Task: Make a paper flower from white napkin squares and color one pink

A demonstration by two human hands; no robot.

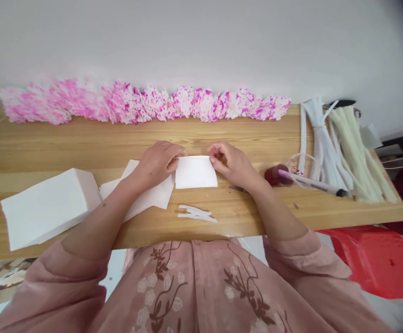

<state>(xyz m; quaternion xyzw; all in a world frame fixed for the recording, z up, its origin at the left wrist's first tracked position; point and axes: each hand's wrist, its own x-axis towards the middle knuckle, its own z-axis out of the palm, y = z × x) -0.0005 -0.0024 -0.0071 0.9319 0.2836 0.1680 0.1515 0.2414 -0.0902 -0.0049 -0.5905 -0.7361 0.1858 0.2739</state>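
Left forearm (pixel 118 196) slanting in from one side, right forearm (pixel 275 203) from the other! Left grip (pixel 158 162), knuckles uppermost, fingers curled, thumb pinching beneath; right grip (pixel 232 162) just across, thumb and bent fingers pinching too, a gap between the pair!

The white paper (pixel 196 173) is roughly rectangular; a narrow fold lines its far edge. It sits between the hands (pixel 232 160).

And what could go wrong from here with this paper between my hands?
The white paper might slip crooked, as the left hand and right hand pinch only its far edge. The right forearm, close to the dark red container, could knock it. The dark pointed tip beside that forearm might scratch you.
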